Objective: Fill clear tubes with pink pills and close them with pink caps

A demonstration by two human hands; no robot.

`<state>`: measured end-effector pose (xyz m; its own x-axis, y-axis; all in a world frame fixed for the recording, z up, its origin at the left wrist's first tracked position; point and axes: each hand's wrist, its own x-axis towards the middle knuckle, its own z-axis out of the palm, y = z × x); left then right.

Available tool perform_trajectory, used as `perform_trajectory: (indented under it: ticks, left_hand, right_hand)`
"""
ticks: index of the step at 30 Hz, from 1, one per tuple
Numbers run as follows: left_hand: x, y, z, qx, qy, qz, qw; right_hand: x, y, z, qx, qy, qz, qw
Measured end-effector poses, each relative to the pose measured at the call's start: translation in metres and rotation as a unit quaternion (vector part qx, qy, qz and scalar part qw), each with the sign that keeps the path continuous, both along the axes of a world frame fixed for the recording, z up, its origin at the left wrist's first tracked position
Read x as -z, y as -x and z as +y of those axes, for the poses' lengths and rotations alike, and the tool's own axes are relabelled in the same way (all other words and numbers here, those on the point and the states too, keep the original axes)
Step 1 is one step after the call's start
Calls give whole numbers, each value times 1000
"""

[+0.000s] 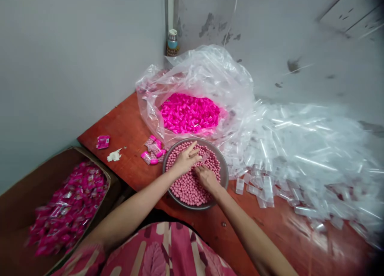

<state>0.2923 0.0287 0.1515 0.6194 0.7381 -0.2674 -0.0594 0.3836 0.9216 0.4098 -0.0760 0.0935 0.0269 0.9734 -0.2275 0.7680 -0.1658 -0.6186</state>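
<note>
Working above the bowl (pixel 225 174) on the tabletop (pixel 121 118), I see pink beads (pixel 192 190) inside, its rim presumably stopping them rolling away. My left grip (pixel 184 161) hovers over them, index finger extended; whether it pinches anything, I can't tell. My right grip (pixel 207 178) dips among them, fingertips hidden, closure unclear. Pink caps (pixel 189 114) and clear containers (pixel 268 189) lie close by, likely for easy reach.

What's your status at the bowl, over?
Left hand over pink balls, right hand among them. Bowl on table. Bag close behind bowl, nothing visibly blocking hands.
</note>
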Motion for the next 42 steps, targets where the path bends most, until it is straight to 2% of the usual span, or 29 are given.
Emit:
perform_trajectory:
  ticks: [2, 5, 8, 10, 12, 14, 15, 17, 19, 22, 24, 26, 28, 31, 34, 38, 42]
  left_hand:
    - [3, 12, 4, -16, -47, 22, 999]
    - [9, 44, 12, -61, -116, 82, 988]
    - [16, 65, 6, -42, -144, 134, 980]
    - [19, 66, -7, -1, -147, 144, 979]
    - [21, 58, -21, 34, -143, 134, 980]
    - [21, 50, -31, 39, -138, 119, 982]
    - [21, 46, -34, 34, -135, 116, 983]
    - [20, 42, -34, 30, -131, 116, 984]
    - [19, 41, -33, 51, -125, 119, 984]
    - [16, 39, -32, 100, -107, 103, 984]
    - [14, 37, -32, 121, -104, 90, 983]
    - [12, 37, -31, 125, -119, 101, 980]
    - [11, 39, -28, 117, -150, 131, 973]
    - [15, 46, -21, 85, -170, 156, 969]
    - [24, 55, -14, 28, -75, 137, 987]
    - [32, 60, -12, -15, 96, 68, 993]
    - [32, 60, -9, -35, 159, 14, 987]
  right_hand:
    - [8, 12, 9, -9, -3, 52, 999]
    - [9, 22, 9, 14, -16, 128, 992]
    - [1, 23, 3, 47, -32, 181, 982]
    - [-6, 23, 0, 81, -44, 246, 965]
    - [-12, 23, -3, 125, -51, 334, 933]
    - [-18, 21, -6, 156, -51, 388, 907]
    - [-21, 19, -7, 159, -52, 390, 905]
    - [-29, 12, -10, 153, -66, 369, 914]
    - [-41, 3, -12, 120, -93, 318, 936]
    - [-59, -9, -11, 9, -143, 193, 971]
    - [-66, -13, -9, -58, -163, 123, 977]
    - [-67, -13, -8, -88, -161, 86, 979]
    - [-64, -12, -8, -82, -154, 69, 982]
    - [-55, -12, -8, -32, -134, 75, 988]
    - [-45, -23, 6, 17, -93, 72, 993]
    - [-33, -53, 59, 103, -90, -12, 991]
    - [-16, -76, 132, 136, -53, -100, 984]
